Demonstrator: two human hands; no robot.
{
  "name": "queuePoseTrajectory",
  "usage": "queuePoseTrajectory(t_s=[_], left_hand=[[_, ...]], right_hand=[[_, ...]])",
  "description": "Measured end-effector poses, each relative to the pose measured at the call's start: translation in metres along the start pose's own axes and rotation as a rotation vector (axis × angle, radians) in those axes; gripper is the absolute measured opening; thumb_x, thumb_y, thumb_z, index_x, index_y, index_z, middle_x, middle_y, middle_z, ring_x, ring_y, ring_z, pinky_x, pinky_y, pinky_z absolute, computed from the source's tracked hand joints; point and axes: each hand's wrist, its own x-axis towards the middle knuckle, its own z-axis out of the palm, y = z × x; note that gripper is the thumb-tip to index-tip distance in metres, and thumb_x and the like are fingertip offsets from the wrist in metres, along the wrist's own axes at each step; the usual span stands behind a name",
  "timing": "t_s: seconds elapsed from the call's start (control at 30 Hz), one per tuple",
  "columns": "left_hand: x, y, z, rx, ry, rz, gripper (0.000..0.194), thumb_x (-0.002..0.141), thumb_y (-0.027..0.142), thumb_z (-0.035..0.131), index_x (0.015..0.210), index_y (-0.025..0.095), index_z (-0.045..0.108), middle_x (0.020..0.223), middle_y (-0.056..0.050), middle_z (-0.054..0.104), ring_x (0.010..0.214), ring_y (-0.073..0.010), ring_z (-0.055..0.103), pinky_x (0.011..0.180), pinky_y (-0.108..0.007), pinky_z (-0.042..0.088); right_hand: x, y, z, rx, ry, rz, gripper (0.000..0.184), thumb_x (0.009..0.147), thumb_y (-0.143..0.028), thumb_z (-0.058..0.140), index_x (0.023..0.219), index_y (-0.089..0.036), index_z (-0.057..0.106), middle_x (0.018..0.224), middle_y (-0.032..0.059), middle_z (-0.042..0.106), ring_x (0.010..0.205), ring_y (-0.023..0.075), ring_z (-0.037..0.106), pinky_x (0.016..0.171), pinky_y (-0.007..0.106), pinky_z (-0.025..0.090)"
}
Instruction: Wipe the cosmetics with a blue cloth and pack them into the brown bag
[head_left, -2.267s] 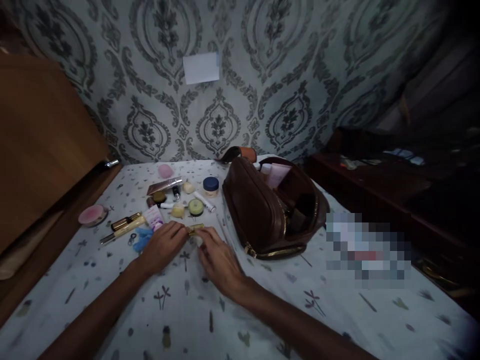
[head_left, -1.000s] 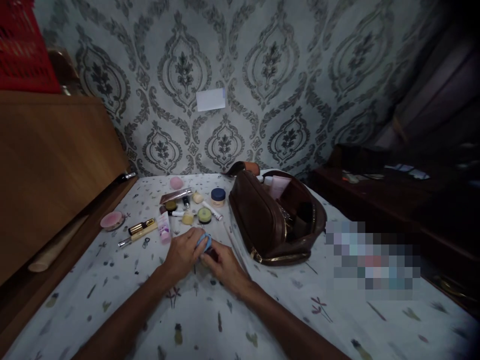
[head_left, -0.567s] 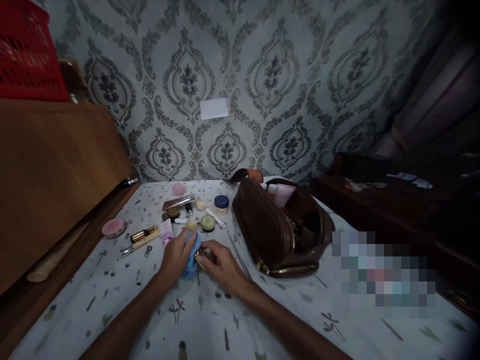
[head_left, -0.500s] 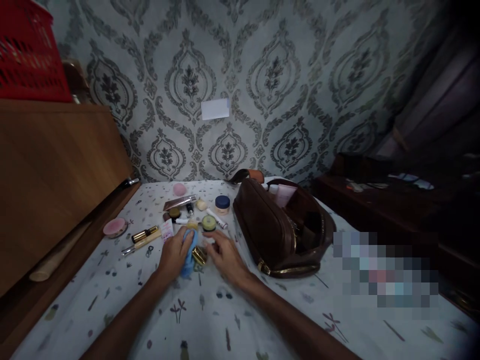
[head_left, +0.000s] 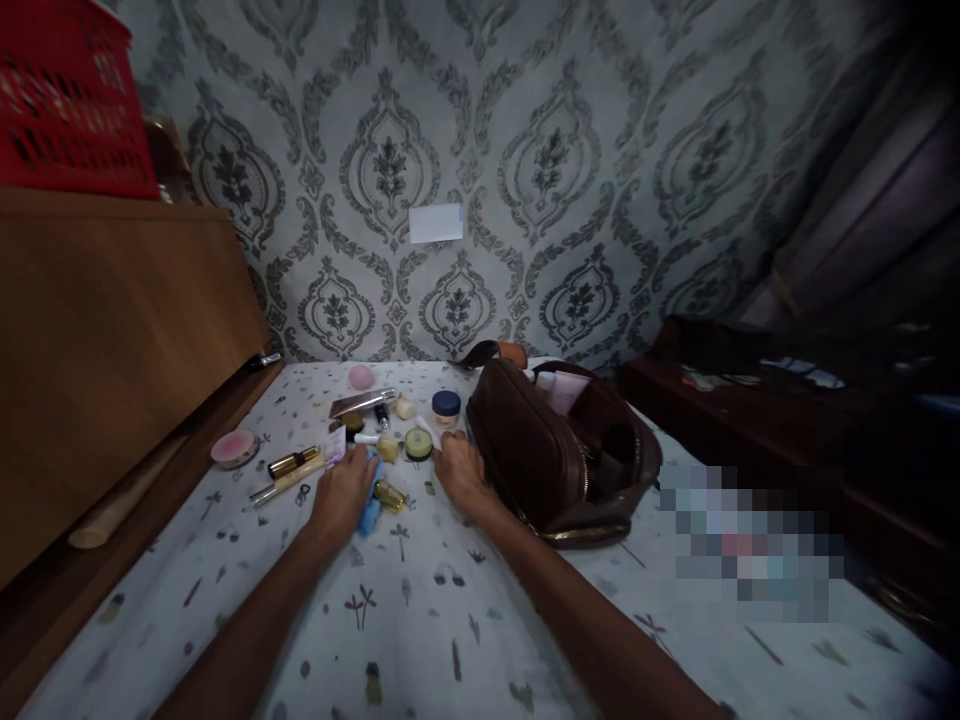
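Note:
My left hand (head_left: 341, 495) is closed on a blue cloth (head_left: 370, 517), bunched under and beside the fingers on the patterned sheet. A small gold-and-clear bottle (head_left: 390, 497) lies right beside the cloth. My right hand (head_left: 459, 468) has its fingers curled over the near end of a slim white pen-like tube (head_left: 427, 430); the fingertips are partly hidden. Left of that tube sits a round jar with a pale green lid (head_left: 418, 443), and behind it a jar with a navy lid (head_left: 445, 408). A small yellowish item (head_left: 387, 448) rests near my left fingertips.
A brown bag (head_left: 525, 450) stands unzipped on the right, a pink tube (head_left: 568, 392) inside it. Several cosmetics lie to the left, among them a pink compact (head_left: 234, 447) and a gold-and-black tube (head_left: 294, 461). A wooden cabinet (head_left: 120, 350) carries a red basket (head_left: 75, 110).
My right hand has moved away from the gold bottle, to the right and forward, onto the white tube's end. My left hand has shifted slightly left with the cloth. The view has turned a little.

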Motion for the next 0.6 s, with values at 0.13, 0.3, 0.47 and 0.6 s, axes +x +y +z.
queuePoseTrajectory(t_s=[0.13, 0.3, 0.47, 0.6], left_hand=[[0.0, -0.001, 0.004, 0.004, 0.068, 0.052, 0.014, 0.096, 0.025, 0.047, 0.088, 0.02, 0.057, 0.091, -0.006, 0.062, 0.078, -0.0193, 0.062, 0.063, -0.028, 0.044], [0.003, -0.007, -0.006, -0.096, 0.171, 0.109, 0.013, 0.096, 0.028, 0.05, 0.09, 0.022, 0.059, 0.088, -0.004, 0.059, 0.076, -0.0179, 0.059, 0.068, -0.029, 0.049], [0.002, 0.001, -0.022, -0.337, 0.312, 0.094, 0.02, 0.099, 0.033, 0.045, 0.1, 0.019, 0.059, 0.095, -0.005, 0.061, 0.092, -0.0209, 0.06, 0.084, -0.036, 0.051], [-0.016, 0.033, -0.02, -0.414, 0.262, 0.355, 0.023, 0.101, 0.029, 0.042, 0.11, 0.019, 0.061, 0.106, -0.007, 0.062, 0.102, -0.0203, 0.058, 0.09, -0.035, 0.047]], right_hand=[[-0.01, 0.011, -0.003, 0.108, 0.015, 0.01, 0.023, 0.097, -0.025, 0.047, 0.102, -0.012, 0.066, 0.102, 0.015, 0.068, 0.089, 0.0205, 0.065, 0.069, 0.027, 0.043], [-0.043, 0.026, 0.004, 0.345, -0.032, -0.123, 0.02, 0.094, -0.028, 0.048, 0.091, -0.015, 0.063, 0.07, 0.0006, 0.062, 0.066, 0.0143, 0.059, 0.061, 0.023, 0.041], [-0.075, 0.031, 0.018, 0.81, -0.122, -0.177, 0.023, 0.087, -0.035, 0.051, 0.089, -0.015, 0.063, 0.062, -0.0041, 0.05, 0.053, 0.0118, 0.049, 0.052, 0.023, 0.037], [-0.084, 0.029, 0.02, 0.848, -0.056, -0.228, 0.021, 0.082, -0.033, 0.054, 0.087, -0.015, 0.064, 0.065, -0.0032, 0.052, 0.058, 0.0114, 0.046, 0.055, 0.023, 0.035]])
